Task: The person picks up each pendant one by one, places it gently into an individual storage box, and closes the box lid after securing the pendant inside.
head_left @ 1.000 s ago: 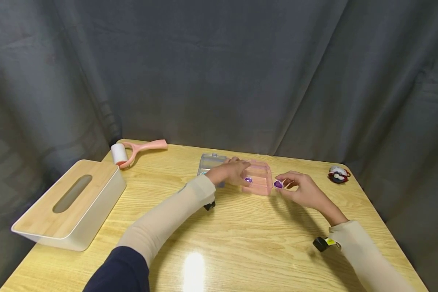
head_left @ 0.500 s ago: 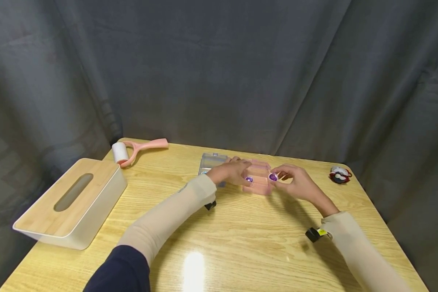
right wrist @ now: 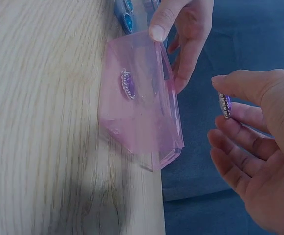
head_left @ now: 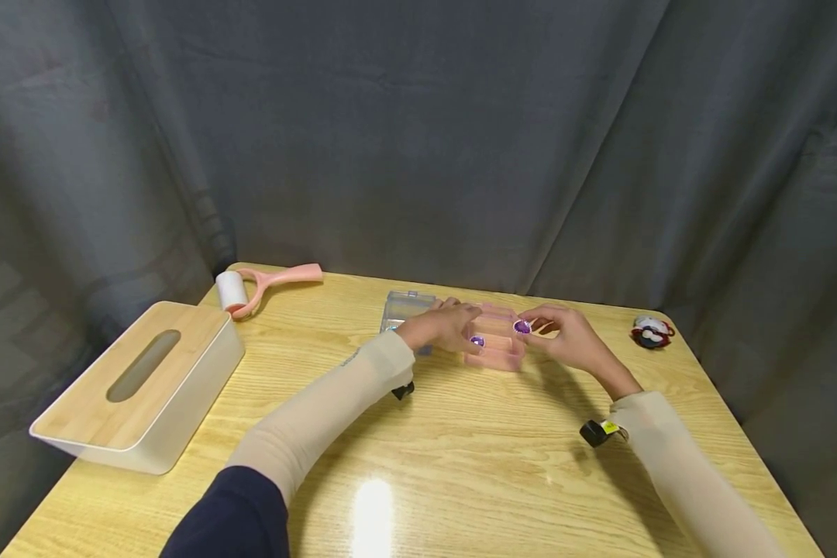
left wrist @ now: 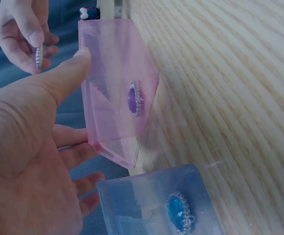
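My right hand [head_left: 565, 337] pinches a purple gem charm [head_left: 522, 327] with a silver beaded edge between thumb and fingertips, above the right side of an opened pink clear plastic box [head_left: 504, 359]. A similar purple charm [left wrist: 134, 100] lies inside that box toward its left end. At the box's left end, my left hand [head_left: 446, 327] steadies it, thumb on the front rim and fingers at the lid side. Partly hidden behind the left hand is an opened blue clear box [head_left: 403, 305]; blue gem charms [right wrist: 127, 22] lie in it.
A white tissue box [head_left: 194, 395] with a wooden lid stands at the left. Behind it lies a pink-handled lint roller [head_left: 279, 277]. A small red, white and black item [head_left: 652, 332] sits at the far right corner. Grey curtain [head_left: 418, 139] hangs behind the table.
My right hand has moved left and away from me, bringing the purple gem charm from beside the pink box to above its right side. The left hand stays at the box.
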The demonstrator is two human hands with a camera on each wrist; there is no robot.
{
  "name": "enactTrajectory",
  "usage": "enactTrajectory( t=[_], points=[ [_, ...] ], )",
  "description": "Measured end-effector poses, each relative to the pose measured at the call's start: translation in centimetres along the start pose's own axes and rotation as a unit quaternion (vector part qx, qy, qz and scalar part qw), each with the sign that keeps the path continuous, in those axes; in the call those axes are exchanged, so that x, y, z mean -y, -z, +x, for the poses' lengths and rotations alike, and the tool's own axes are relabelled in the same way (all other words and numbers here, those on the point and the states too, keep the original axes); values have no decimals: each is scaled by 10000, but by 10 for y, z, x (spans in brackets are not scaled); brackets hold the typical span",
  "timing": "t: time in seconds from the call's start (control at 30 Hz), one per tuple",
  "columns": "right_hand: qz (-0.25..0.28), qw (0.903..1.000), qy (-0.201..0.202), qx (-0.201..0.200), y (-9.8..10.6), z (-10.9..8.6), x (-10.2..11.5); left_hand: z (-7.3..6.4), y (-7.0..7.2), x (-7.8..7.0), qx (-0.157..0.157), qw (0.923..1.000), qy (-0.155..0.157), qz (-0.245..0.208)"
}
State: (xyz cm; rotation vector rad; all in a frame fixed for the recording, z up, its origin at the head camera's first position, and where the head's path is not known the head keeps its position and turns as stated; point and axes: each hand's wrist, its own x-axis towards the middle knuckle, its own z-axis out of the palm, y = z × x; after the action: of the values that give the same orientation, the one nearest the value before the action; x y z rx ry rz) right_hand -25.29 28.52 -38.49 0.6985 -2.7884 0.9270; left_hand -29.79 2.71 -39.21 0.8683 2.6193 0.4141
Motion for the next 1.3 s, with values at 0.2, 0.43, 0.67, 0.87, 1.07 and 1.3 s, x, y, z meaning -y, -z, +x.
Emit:
enactTrajectory(
  t=[0.2,0.43,0.67,0.87,1.07,1.3],
  points=[
    [-81,9999,-68,79,-3,7,-3,-1,0,1,4,10000,-9,-63],
    [1,9999,-103,107,-15,12,-10,-1,0,1,38,10000,18,6],
    [-186,9996,-200,-7,-24,11,-14,0,-1,-1,0,10000,45,55],
    [-171,9997,-175,27,-28,11,-19,0,0,-1,0,10000,52,44],
    [4,9998,-193,33,-32,8,-21,1,-1,0,18,10000,48,24],
    [-40,9993,-162,-338,-31,6,-22,3,-3,2,44,10000,78,-8]
  ],
)
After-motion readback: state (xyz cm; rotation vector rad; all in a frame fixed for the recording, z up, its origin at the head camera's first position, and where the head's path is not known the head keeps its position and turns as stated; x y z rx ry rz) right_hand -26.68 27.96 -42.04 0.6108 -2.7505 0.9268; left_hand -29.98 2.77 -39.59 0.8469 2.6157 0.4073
